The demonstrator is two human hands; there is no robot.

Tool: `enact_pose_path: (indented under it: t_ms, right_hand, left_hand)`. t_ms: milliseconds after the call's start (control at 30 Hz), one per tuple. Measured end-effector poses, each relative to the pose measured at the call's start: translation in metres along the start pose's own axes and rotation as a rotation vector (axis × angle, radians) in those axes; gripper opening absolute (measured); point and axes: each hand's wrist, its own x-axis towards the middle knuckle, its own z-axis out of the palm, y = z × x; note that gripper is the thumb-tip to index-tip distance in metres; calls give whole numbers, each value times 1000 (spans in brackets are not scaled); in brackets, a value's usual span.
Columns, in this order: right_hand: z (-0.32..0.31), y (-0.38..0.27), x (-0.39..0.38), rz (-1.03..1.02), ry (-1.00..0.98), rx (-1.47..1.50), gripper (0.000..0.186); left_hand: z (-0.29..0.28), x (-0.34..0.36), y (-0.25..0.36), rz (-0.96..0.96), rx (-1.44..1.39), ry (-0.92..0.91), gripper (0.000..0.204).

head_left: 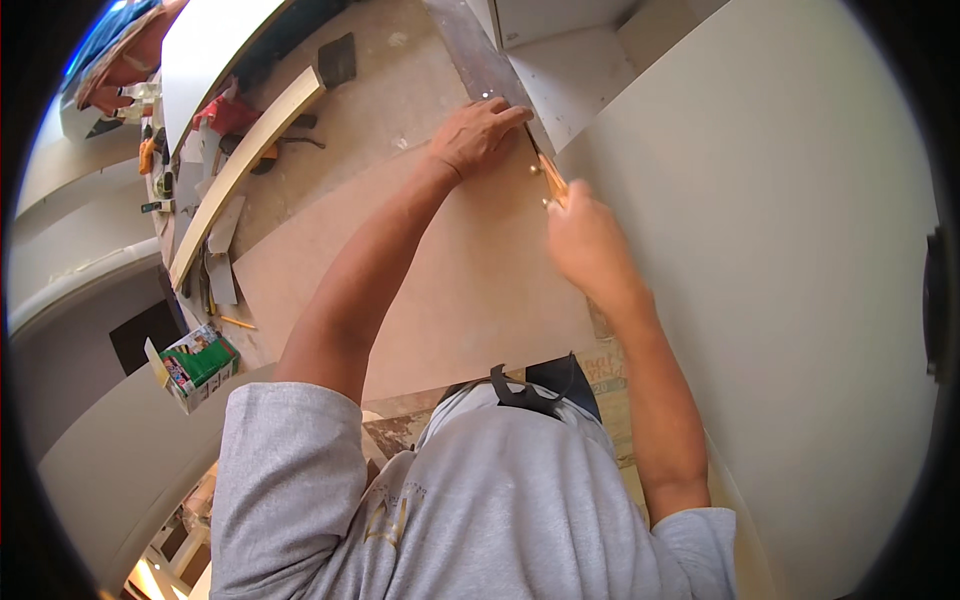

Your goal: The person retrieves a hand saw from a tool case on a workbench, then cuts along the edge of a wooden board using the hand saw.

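A pale brown board (450, 290) lies in front of me on the worktop (390, 70). My left hand (478, 135) rests at the board's far right corner, fingers apart and slightly bent, beside a dark strip (455, 40). My right hand (590, 240) is closed round a small orange tool with brass-coloured knobs (552, 175), held at the board's right edge a little below my left hand. The tool's tip and whatever it touches are too small to make out clearly.
A large white panel (780, 260) fills the right side. At left lie a curved wooden strip (230, 170), a red item (225, 115), scattered tools (150, 150), a pencil (236, 321) and a green-and-white box (195, 365). Part of another person (130, 60) shows top left.
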Motion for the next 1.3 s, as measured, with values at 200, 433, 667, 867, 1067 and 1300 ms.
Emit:
enact_pose_path:
  t_ms: [200,433,667,867,1067,1300]
  right_hand:
    - [-63,14,-149,299,-248,39,31]
    - [-16,-9,0,-15,-30,118,33]
    - [-26,10,-62,148,-109,70,35]
    - [-55,7,-137,291,-195,55,32]
    - [3,-6,25,-51,36,32,31]
    - [-48,12,-120,137,-112,27,30]
  left_hand:
    - [5,0,-7,15,5,1,32]
    - [4,-2,-2,19,14,29,31]
    - [5,-2,-3,-9,12,5,33]
    - [10,-1,-11,47,-8,14,37]
    - [2,0,-2,19,11,7,38]
    - [7,0,-5,24,-12,18,33]
